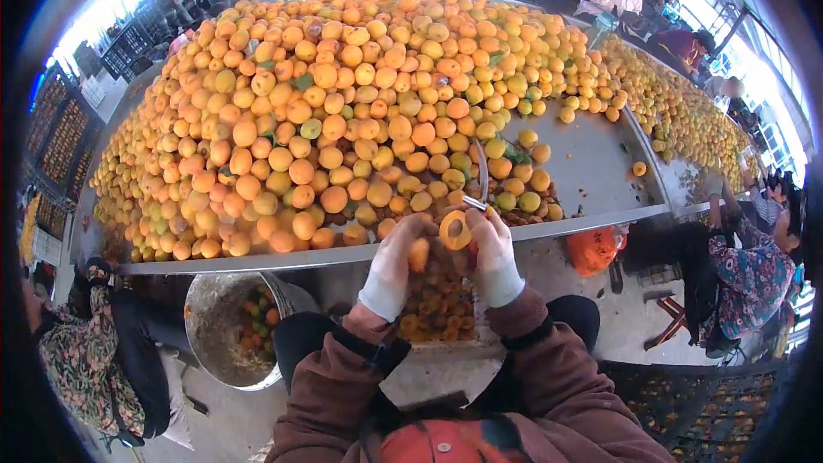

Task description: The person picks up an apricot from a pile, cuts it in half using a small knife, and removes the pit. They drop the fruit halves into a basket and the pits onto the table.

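A large heap of orange apricots (317,111) covers the metal table (600,163). At its front edge, my left hand (401,259), in a pale glove, has its fingers closed round an orange apricot piece (418,255). Close beside it, my right hand (491,244) holds a small knife (475,203), its handle between thumb and fingers. An opened apricot half (454,230) with a hollow centre shows between both hands, touching the right one. Below them stands a crate of apricot halves (437,304).
A white bucket (291,300) with some fruit stands on the floor at the left. Crates (703,403) lie at the lower right, and an orange bag (593,249) is under the table edge. Several people sit around the table.
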{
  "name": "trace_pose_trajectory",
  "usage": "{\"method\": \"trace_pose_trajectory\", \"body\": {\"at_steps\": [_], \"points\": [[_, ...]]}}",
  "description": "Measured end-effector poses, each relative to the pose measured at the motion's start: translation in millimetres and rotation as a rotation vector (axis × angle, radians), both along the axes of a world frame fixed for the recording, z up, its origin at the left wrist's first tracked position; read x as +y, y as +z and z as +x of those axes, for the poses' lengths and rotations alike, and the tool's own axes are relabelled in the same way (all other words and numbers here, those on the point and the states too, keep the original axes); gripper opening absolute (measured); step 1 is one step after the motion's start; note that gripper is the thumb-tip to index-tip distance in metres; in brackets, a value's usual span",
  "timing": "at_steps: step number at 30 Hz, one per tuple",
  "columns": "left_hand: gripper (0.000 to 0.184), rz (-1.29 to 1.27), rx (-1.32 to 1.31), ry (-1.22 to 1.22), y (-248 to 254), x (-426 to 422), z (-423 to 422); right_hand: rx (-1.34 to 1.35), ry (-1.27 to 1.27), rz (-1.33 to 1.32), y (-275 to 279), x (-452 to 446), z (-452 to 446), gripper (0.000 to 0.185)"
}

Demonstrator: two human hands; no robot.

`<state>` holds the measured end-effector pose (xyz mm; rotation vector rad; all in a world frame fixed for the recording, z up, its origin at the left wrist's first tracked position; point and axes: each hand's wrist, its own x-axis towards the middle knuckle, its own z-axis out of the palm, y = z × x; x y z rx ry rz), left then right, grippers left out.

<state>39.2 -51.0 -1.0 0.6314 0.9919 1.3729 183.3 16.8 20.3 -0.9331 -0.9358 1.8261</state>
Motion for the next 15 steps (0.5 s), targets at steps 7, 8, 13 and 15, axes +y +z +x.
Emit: {"method": "trace_pose_trajectory", "body": {"at_steps": [7,8,13,15], "points": [[0.018,-0.028,0.193,0.157,-3.3,9.5,15.0,-0.356,-0.04,0.475,-24.6,-5.7,-5.8,0.014],[0.018,0.015,0.19,0.176,-2.3,8.8,16.3,-0.356,-0.041,0.478,-24.5,-4.5,-4.8,0.014],[0.019,0.151,0.188,0.137,2.5,5.0,15.8,-0.165,-0.012,0.257,-32.0,-6.6,-3.1,0.017],[0.02,0.148,0.142,0.073,0.3,5.6,13.0,-0.167,-0.019,0.137,-22.6,-8.7,-1.6,0.016]]}}
